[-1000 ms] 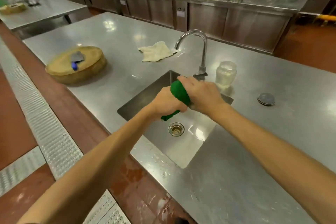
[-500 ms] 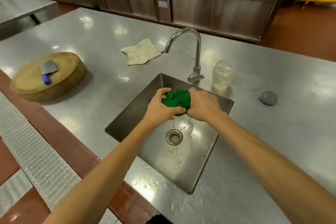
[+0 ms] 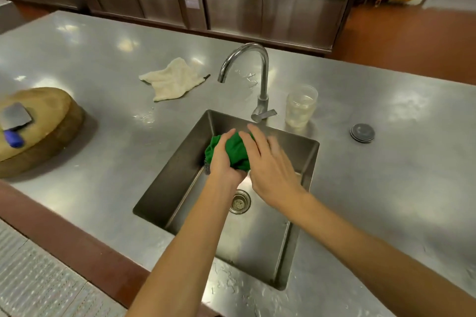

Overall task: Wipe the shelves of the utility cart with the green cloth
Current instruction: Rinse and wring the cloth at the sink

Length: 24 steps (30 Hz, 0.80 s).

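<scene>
The green cloth (image 3: 235, 150) is bunched into a ball over the steel sink (image 3: 307, 152), just below the faucet (image 3: 262, 80). My left hand (image 3: 222, 159) is closed around the cloth from the left. My right hand (image 3: 268, 167) lies against the cloth's right side with its fingers stretched out flat and slightly blurred. No water runs from the faucet. No utility cart is in view.
A cream rag (image 3: 172, 82) lies on the counter behind the sink. A plastic cup (image 3: 300, 105) stands right of the faucet, a sink plug (image 3: 362, 132) farther right. A round wooden block (image 3: 43, 131) with a cleaver (image 3: 14, 121) sits at left. Water drops lie near the counter's front edge.
Both hands squeezed the cloth as a twisted roll, then as a ball. Now my right hand has opened its fingers against it while my left keeps its grip. The hands sank lower into the sink.
</scene>
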Motion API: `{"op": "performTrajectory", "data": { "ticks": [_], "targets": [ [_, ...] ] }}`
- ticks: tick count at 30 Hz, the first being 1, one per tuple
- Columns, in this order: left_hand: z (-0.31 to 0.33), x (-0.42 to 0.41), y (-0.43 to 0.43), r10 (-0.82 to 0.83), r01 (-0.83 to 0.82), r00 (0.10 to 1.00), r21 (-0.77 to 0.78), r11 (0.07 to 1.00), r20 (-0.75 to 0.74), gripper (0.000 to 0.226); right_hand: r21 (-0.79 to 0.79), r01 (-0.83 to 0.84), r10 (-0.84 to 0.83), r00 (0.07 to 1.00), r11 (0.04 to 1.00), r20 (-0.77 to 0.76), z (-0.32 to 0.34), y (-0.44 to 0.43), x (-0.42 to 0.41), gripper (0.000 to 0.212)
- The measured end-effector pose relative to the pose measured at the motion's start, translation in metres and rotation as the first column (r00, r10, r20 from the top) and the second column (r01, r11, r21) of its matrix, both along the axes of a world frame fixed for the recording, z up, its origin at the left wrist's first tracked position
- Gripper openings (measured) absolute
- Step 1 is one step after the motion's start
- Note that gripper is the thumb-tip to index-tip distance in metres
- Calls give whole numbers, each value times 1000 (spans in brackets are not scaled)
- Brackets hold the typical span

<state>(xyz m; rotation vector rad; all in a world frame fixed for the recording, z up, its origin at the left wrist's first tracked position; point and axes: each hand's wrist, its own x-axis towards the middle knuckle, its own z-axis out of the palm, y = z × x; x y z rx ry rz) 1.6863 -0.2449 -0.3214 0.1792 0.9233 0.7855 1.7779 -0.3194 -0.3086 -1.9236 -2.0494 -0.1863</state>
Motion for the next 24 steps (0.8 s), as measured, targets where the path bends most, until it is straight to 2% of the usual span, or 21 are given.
{"op": "performTrajectory", "data": {
  "ticks": [3, 5, 7, 9, 11, 14, 16, 19, 21, 24],
  "targets": [
    [6, 6, 3, 15, -15, 999, -23, 1000, 31, 30, 49, -16, 10, 994, 999, 113, -5, -8, -8, 81],
    [5, 12, 0, 25, -25, 999, -5, 1000, 22, 32, 78, 58, -65, 994, 995, 89, -7, -1, -7, 80],
    [7, 16, -4, 46, -45, 998, 27, 999, -36, 32, 78, 147, -152, 987, 986, 58, -7, 12, 0, 90],
    [6, 16, -4, 99, -88, 986, 83, 993, -136, 25, -10, 184, -183, 981, 983, 63, -7, 20, 6, 97],
    [11, 12, -3, 167, -136, 956, 141, 981, -240, 10, -84, 203, -201, 979, 976, 37, -9, 24, 7, 84],
    [18, 8, 1, 212, -115, 926, 301, 947, -313, 18, -177, 234, -263, 951, 956, -161, -6, 28, 0, 58],
    [25, 6, 4, 229, -54, 902, 430, 901, -367, 23, -218, 255, -317, 889, 942, -330, 1, 31, -5, 56],
    [36, 3, 11, 232, 121, 842, 589, 799, -487, 24, -229, 140, -237, 845, 963, -480, 15, 34, -9, 45],
    [44, -1, 19, 190, 265, 799, 617, 741, -571, 27, -250, 59, -188, 826, 967, -532, 24, 35, -10, 29],
    [55, -5, 26, 114, 387, 779, 616, 686, -616, 44, -326, 18, -238, 722, 945, -650, 32, 37, -14, 16]
  ]
}}
